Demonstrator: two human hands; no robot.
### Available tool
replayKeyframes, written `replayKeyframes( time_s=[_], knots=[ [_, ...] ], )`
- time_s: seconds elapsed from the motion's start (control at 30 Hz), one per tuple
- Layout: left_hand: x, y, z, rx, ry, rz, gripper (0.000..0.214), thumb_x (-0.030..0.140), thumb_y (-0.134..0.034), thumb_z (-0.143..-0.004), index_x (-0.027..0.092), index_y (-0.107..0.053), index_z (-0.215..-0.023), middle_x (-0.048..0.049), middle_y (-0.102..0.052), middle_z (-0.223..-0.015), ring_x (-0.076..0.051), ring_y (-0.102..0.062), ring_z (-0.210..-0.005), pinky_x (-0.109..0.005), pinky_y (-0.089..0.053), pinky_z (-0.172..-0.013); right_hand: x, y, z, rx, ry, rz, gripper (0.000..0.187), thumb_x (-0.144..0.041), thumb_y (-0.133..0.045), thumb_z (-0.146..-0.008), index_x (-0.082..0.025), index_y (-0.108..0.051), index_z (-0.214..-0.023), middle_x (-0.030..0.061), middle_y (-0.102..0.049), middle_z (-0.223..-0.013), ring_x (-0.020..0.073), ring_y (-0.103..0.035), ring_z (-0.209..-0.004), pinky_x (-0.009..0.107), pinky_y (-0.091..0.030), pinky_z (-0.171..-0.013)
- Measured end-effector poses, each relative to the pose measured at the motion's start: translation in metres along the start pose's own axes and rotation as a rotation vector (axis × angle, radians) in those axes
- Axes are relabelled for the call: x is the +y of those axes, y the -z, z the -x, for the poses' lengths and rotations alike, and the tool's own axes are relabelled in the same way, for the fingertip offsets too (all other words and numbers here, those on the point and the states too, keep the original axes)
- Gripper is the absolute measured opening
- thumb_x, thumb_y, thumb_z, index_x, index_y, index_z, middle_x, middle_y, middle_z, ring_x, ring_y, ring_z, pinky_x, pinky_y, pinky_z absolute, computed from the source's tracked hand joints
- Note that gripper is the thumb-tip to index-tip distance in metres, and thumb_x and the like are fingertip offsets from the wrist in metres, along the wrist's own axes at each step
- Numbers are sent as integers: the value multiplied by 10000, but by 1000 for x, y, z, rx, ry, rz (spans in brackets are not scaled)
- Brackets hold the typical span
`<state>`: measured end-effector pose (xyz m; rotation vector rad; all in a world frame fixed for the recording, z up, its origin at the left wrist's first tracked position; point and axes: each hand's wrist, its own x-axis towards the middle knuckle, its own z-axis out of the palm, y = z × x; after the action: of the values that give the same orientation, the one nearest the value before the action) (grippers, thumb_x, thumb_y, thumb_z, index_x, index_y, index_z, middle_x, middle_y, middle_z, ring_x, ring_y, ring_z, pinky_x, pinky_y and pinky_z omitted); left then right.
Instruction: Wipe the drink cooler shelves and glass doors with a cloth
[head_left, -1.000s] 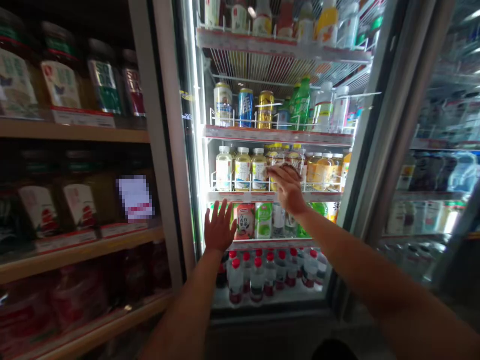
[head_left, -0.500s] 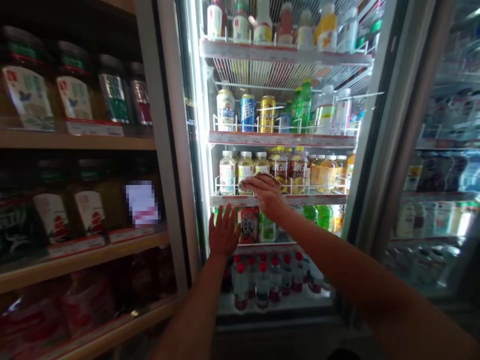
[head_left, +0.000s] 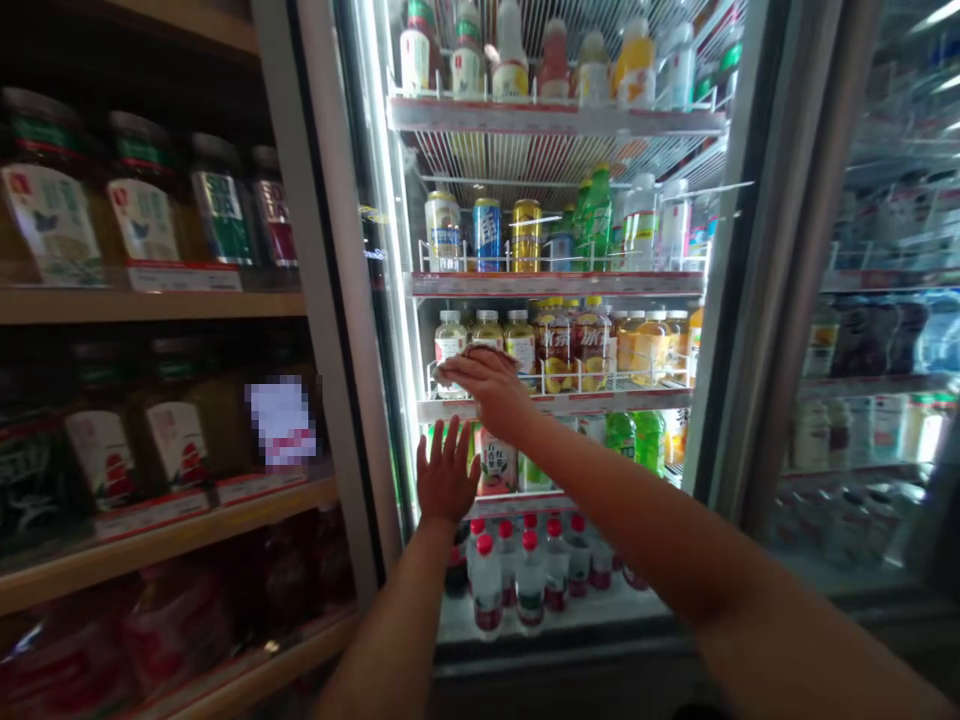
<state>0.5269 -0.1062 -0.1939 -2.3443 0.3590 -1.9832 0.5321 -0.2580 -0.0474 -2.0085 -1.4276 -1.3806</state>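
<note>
Both of my hands reach out to the glass door of a lit drinks fridge point(head_left: 559, 287). My right hand point(head_left: 495, 392) lies flat over a cloth point(head_left: 450, 374) and presses it against the glass, in front of the shelf of bottled drinks point(head_left: 592, 343). Only the cloth's edges show past the fingers. Lower and to the left, my left hand point(head_left: 448, 478) rests with fingers spread on or very near the glass and holds nothing. Behind the glass by it stands a red-and-white drink bottle point(head_left: 497, 465).
Wooden shelves point(head_left: 165, 305) with large bottles run along the left, beside a grey upright frame point(head_left: 319, 250). To the right, a metal door frame point(head_left: 787, 250) borders another glass-fronted fridge. Red-capped bottles point(head_left: 529, 580) stand on the fridge's lowest level.
My right hand has slid left across the glass with the cloth, from the middle bottles to the leftmost ones. My left hand has stayed in place; the view has shifted slightly.
</note>
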Motion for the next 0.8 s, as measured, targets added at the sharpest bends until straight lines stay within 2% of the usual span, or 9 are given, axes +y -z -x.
replayKeyframes(
  time_s=[0.07,0.17,0.23,0.4,0.5,0.6,0.67,0.73,0.8],
  knots=[
    [0,0,0,24,-16,10,646,260,-523,-986,198,-289,-1585,-118,-414,-1561,-266,-179,-1531,-513,-156,-1269,-4,-3,-6,-43,20,20,473,-77,-580,-920,-247,-617,-1360,8,-617,-1420,249,-456,-1341,442,-345,-1155],
    [0,0,-1,52,-36,25,675,241,-539,-975,179,-269,-1590,-127,-410,-1560,-260,-153,-1535,-511,-150,-1272,-4,-2,-17,-160,154,47,390,-121,-569,-955,-253,-640,-1315,-8,-637,-1391,234,-460,-1353,436,-336,-1169],
    [0,1,-2,49,-35,28,687,231,-541,-973,178,-254,-1594,-128,-397,-1566,-255,-138,-1538,-507,-135,-1276,0,3,-28,-183,199,64,381,-97,-539,-965,-264,-655,-1287,-18,-645,-1373,215,-464,-1350,426,-334,-1173],
    [1,3,-3,39,-26,49,700,232,-527,-979,199,-217,-1605,-115,-361,-1586,-255,-147,-1537,-513,-122,-1279,8,19,-46,-26,66,80,488,-8,-488,-941,-272,-638,-1324,-5,-629,-1390,217,-434,-1368,445,-332,-1181],
    [0,1,-1,17,-11,65,727,240,-535,-977,225,-182,-1612,-103,-339,-1597,-259,-148,-1537,-518,-118,-1279,11,24,-50,-67,95,90,489,1,-483,-939,-279,-652,-1302,-27,-649,-1363,205,-448,-1358,437,-343,-1176],
    [0,0,-1,10,0,57,752,245,-538,-979,254,-139,-1617,-89,-325,-1604,-265,-168,-1533,-520,-128,-1275,24,35,-58,-118,143,111,410,-32,-503,-954,-285,-707,-1204,-48,-681,-1310,196,-481,-1331,434,-347,-1180],
    [0,1,-2,23,-7,37,755,247,-533,-982,253,-126,-1617,-90,-325,-1604,-273,-178,-1531,-524,-142,-1271,37,46,-63,-44,97,120,371,-56,-500,-969,-271,-733,-1162,-35,-684,-1307,200,-490,-1327,436,-343,-1191],
    [0,2,-3,32,-22,15,755,249,-532,-984,239,-121,-1618,-98,-332,-1600,-277,-176,-1531,-522,-154,-1267,48,55,-62,56,28,123,400,-42,-477,-971,-258,-726,-1198,-21,-672,-1334,205,-488,-1338,435,-338,-1206],
    [0,3,-4,43,-39,0,749,251,-527,-989,225,-120,-1618,-104,-345,-1594,-272,-164,-1534,-514,-152,-1268,55,62,-56,67,22,123,450,-12,-462,-957,-246,-699,-1259,-13,-658,-1363,205,-491,-1343,428,-346,-1210]
  ],
)
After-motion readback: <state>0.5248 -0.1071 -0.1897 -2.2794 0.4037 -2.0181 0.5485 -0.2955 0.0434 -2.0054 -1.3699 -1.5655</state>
